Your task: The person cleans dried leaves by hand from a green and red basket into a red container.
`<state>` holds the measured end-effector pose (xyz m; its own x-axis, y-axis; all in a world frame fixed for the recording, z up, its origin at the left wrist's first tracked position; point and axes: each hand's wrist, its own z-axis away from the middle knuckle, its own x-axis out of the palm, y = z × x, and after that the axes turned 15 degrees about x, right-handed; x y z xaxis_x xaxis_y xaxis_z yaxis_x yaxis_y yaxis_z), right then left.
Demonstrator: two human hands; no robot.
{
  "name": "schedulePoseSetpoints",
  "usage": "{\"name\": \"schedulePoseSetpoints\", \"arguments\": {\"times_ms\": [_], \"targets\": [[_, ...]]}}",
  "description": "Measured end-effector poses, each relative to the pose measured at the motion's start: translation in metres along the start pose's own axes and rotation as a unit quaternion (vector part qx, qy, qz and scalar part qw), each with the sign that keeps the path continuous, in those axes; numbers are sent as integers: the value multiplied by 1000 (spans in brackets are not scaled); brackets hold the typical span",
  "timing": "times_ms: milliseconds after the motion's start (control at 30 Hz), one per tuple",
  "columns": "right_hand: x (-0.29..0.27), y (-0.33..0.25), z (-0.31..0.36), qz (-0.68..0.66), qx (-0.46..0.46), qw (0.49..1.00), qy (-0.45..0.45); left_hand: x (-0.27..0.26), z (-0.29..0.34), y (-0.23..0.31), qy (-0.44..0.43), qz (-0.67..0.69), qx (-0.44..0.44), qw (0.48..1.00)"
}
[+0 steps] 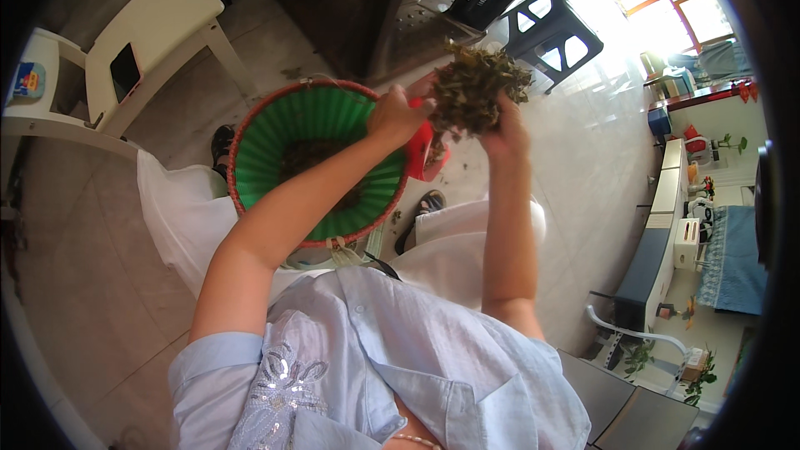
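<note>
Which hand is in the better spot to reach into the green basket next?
Probably the left hand: it is by the red rim of the green basket, and its forearm crosses the opening. The right hand is farther away, holding brownish-green leaves.

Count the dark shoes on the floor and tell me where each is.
2: the first shoe is just left of the green-lined basket, the second shoe to its lower right. Both are partly covered, and others may be hidden.
</note>
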<state>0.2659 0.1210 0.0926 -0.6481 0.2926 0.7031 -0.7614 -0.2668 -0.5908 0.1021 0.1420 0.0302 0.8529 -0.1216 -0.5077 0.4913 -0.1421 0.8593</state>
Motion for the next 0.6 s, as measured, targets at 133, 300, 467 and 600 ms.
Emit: {"name": "schedulePoseSetpoints", "arguments": {"times_ms": [133,300,467,600], "targets": [[-22,3,-12,22,-12,998,49,8,-9,-6,-12,12,-2,1000],[-10,19,-17,90,-87,986,109,9,-16,-8,35,30,4,999],[4,38,-14,126,-120,970,168,6,-18,-11,36,30,26,999],[-17,41,-22,195,-174,941,214,5,-21,-18,45,13,32,998]]}}
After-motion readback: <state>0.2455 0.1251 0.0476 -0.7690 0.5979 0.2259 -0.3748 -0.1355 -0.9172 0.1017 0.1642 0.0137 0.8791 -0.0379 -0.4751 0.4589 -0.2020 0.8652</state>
